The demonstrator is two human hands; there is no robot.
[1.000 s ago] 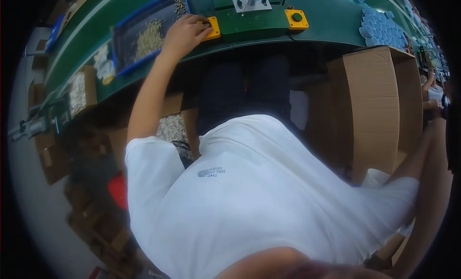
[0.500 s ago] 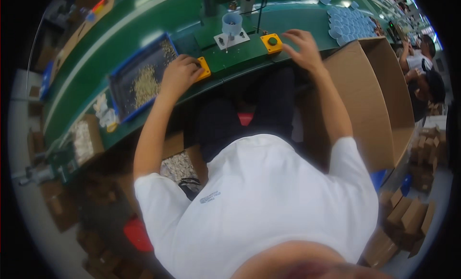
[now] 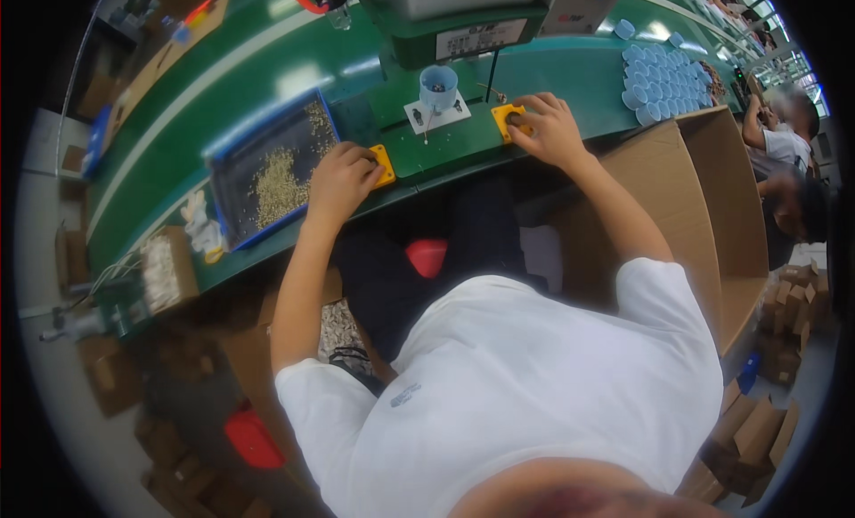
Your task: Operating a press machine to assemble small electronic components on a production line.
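Note:
My left hand [image 3: 341, 181] rests on the left yellow push-button box [image 3: 383, 165], its fingers loosely bent over the button and hiding it. My right hand [image 3: 549, 132] lies over the right yellow push-button box [image 3: 504, 126], thumb and fingers apart around its dark button. Neither hand holds anything loose. Between the hands, a light-blue cup [image 3: 438, 89] stands upright on a white metal plate [image 3: 459, 114]. Small dark parts show inside the cup. Above it hangs a green machine head [image 3: 414, 39] with a white label.
Left of my left hand lies a blue-rimmed tray [image 3: 233, 175] of small tan pieces. Many light-blue cups [image 3: 659, 81] are grouped at the far right. An open cardboard box [image 3: 637, 193] stands beside my right arm. Other people [image 3: 784, 130] sit farther right.
My right hand has come down from above the right box onto its button. My left hand remains at the left box. The view has shifted, bringing more of the machine into sight.

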